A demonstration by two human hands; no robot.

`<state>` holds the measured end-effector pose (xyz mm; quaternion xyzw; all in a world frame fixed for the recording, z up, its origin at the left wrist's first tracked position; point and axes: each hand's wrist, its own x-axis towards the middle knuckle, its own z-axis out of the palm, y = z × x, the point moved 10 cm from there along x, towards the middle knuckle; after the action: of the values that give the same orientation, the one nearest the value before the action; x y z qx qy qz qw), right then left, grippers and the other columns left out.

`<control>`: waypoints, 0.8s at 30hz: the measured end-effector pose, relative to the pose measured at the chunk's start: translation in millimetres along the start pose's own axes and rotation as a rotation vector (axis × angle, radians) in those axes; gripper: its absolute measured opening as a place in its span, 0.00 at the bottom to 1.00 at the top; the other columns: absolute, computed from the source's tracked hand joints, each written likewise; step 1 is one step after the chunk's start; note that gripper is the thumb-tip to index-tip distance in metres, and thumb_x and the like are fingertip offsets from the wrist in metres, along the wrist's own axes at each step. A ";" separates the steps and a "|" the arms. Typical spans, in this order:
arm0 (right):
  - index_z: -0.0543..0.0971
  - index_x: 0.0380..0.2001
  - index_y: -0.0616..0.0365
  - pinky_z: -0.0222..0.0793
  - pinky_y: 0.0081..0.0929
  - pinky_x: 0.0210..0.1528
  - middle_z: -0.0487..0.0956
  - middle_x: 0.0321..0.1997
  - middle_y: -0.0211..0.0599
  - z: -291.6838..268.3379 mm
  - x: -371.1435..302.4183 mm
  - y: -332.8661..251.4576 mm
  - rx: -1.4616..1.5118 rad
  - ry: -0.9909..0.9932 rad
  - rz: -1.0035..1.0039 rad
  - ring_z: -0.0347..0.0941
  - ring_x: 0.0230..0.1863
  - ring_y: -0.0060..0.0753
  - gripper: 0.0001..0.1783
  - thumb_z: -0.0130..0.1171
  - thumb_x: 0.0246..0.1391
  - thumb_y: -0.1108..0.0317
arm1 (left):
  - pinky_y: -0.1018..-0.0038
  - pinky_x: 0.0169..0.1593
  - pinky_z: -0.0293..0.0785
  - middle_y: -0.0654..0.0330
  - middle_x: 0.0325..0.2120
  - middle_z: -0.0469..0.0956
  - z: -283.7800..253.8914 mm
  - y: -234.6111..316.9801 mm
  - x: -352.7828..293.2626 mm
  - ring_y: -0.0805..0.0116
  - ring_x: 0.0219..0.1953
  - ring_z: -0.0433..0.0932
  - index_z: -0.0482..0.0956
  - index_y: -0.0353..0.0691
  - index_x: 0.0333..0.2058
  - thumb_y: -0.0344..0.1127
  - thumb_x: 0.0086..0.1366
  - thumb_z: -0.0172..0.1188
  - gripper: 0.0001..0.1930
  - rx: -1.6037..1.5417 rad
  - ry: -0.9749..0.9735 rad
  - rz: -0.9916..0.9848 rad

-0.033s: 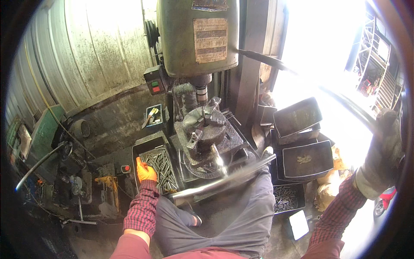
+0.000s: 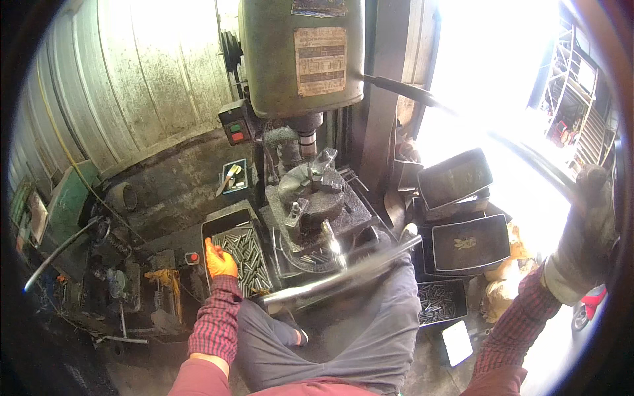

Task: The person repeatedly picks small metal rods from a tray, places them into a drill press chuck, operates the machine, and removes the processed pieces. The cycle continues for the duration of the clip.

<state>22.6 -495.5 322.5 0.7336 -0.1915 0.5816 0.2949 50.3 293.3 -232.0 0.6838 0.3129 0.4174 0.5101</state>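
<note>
One orange-gloved left hand (image 2: 221, 261) was at the left side of a bin (image 2: 228, 215) of metal pins (image 2: 253, 259), fingers curled; whether they held anything could not be told. The grey-gloved right hand (image 2: 584, 228) gripped a lever (image 2: 536, 164). Farther off, a chuck (image 2: 294, 185) sat below the drill press (image 2: 276, 72).

A drill press (image 2: 300, 69) stood ahead.
The left hand (image 2: 221, 259) was beside metal pins (image 2: 249, 263); the right hand (image 2: 588, 221) gripped a lever (image 2: 525, 154).
</note>
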 end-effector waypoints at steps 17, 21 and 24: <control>0.78 0.56 0.58 0.66 0.33 0.61 0.80 0.50 0.36 92.8 -262.6 -262.1 1.860 -1.123 0.721 0.74 0.53 0.33 0.25 0.49 0.70 0.50 | 0.52 0.41 0.75 0.42 0.32 0.80 67.2 221.3 -235.6 0.42 0.34 0.80 0.66 0.27 0.65 0.56 0.57 0.69 0.46 0.482 -1.101 0.645; 0.77 0.47 0.62 0.67 0.26 0.50 0.75 0.39 0.34 64.5 -293.9 -328.4 2.795 -1.270 1.440 0.70 0.43 0.27 0.18 0.51 0.71 0.57 | 0.52 0.38 0.76 0.49 0.30 0.81 91.7 196.5 -233.9 0.45 0.33 0.80 0.74 0.36 0.58 0.47 0.60 0.66 0.30 0.646 -1.064 0.676; 0.77 0.36 0.61 0.58 0.17 0.25 0.65 0.22 0.23 40.3 -285.2 -347.9 3.165 -1.430 1.831 0.57 0.21 0.17 0.17 0.54 0.70 0.57 | 0.52 0.37 0.78 0.47 0.29 0.82 105.5 168.2 -237.5 0.45 0.33 0.82 0.78 0.41 0.51 0.42 0.58 0.65 0.23 0.718 -1.175 0.574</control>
<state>198.2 -277.7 -32.1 -0.0522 -0.0910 0.1997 0.9742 36.2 -3.2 -144.3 0.9736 -0.0851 -0.0281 0.2097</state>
